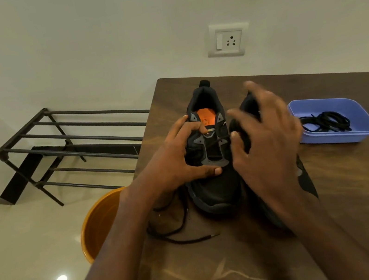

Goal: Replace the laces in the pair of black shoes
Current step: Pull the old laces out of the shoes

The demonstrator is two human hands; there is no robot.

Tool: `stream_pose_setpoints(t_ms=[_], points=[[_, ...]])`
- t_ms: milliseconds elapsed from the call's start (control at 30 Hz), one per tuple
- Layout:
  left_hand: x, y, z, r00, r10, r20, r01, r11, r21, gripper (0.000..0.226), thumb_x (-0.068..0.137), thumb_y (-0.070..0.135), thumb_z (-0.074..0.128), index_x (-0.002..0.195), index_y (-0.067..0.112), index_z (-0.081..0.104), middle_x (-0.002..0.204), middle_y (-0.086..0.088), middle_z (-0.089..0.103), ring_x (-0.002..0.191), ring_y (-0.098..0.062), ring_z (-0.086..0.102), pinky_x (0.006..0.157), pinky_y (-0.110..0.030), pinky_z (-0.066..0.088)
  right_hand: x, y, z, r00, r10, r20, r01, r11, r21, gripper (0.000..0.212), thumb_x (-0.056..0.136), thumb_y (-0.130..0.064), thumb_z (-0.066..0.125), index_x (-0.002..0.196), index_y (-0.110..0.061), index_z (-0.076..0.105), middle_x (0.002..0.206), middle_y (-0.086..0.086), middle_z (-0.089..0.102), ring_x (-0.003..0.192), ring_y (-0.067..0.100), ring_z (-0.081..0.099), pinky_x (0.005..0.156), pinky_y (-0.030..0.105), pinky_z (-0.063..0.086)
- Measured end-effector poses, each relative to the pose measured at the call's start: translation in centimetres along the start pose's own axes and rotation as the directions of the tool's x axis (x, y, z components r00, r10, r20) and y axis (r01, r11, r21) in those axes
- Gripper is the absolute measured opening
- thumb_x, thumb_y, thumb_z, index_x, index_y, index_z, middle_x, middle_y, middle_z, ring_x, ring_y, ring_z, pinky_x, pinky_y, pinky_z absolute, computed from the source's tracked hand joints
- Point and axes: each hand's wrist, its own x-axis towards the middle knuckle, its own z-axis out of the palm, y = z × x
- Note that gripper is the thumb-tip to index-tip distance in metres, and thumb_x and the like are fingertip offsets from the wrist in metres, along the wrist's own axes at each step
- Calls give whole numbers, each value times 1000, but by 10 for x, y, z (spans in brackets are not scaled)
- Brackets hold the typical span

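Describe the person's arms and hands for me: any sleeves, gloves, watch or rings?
Both forearms are bare as far as the frame shows, with no sleeves in view. The left hand and right hand wear no gloves. No watch, bracelet or ring is visible, though the right hand is motion-blurred.

Single head-worn wide-angle view, looking forward and down, close over wooden table [333, 188], wall [113, 41] far behind
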Motion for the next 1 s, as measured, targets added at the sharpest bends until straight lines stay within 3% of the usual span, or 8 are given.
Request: stream_pose_setpoints(t_ms=[100, 200, 367, 467, 633, 733, 900, 1000], points=[[-1, -1, 0, 1000, 18, -19, -18, 1000, 22, 81, 71, 44, 92, 136, 46, 43, 169, 14, 8, 149, -16, 33, 114, -35, 45, 2, -13, 13, 976, -97, 196, 105, 994, -29, 38, 92, -30, 71, 129, -33, 67, 170, -10, 18, 157, 21, 14, 119, 60, 17], [-2, 0, 1, 999, 14, -30, -13, 999, 30, 77, 71, 44, 91, 133, 45, 44, 169, 14, 8, 146, -13, 34, 106, -20, 43, 4, -12, 21, 957, -34, 289, 39, 999, -9, 25, 89, -34, 76, 114, -36, 74, 167, -13, 26, 156, 18, 16, 121, 64, 12], [-1, 2, 0, 1000, -10, -12, 10, 1000, 10, 76, 69, 46, 93, 128, 47, 46, 167, 17, 9, 139, -4, 32, 92, -2, 36, 3, 4, 2, 977, 165, -133, -140, 973, 184, 10, 87, -20, 76, 94, -27, 74, 129, -7, 59, 124, 14, 53, 113, 57, 33], [-1, 3, -1, 1000, -1, -17, 1, 999, 44, 77, 68, 51, 92, 129, 50, 44, 168, 16, 10, 139, -4, 28, 103, -12, 38, 7, 11, -11, 943, 229, -241, -203, 971, 130, 13, 88, -23, 72, 101, -24, 71, 140, 1, 53, 132, 22, 48, 110, 61, 33], [-2, 1, 0, 999, 22, -34, -20, 998, 51, 79, 70, 48, 91, 133, 47, 43, 168, 15, 11, 141, -4, 32, 110, -24, 42, 2, -8, 8, 991, -51, 125, 61, 995, -76, 34, 88, -30, 72, 121, -32, 68, 169, -7, 19, 157, 22, 13, 119, 64, 11], [-2, 0, 1, 999, 34, -34, -32, 998, 49, 78, 73, 43, 91, 134, 45, 43, 167, 13, 13, 139, -5, 36, 107, -20, 45, -2, -15, 20, 962, -33, 272, 39, 999, -17, 19, 89, -32, 73, 107, -34, 74, 164, -9, 31, 156, 20, 18, 121, 66, 6], [-1, 0, 0, 1000, -7, -24, 7, 1000, 13, 76, 68, 48, 93, 127, 49, 45, 167, 15, 12, 137, -4, 33, 96, -7, 36, 11, 10, -4, 969, 160, -189, -141, 984, 113, 16, 86, -7, 69, 92, -22, 73, 126, -2, 60, 121, 19, 54, 114, 60, 28], [-1, 0, 0, 1000, 2, -31, -1, 1000, 16, 77, 67, 49, 93, 128, 51, 45, 167, 15, 13, 139, -4, 33, 97, -7, 36, 14, 14, -12, 990, 95, -105, -86, 992, 88, 14, 92, -20, 71, 102, -28, 75, 148, -5, 49, 141, 21, 41, 114, 63, 25]])
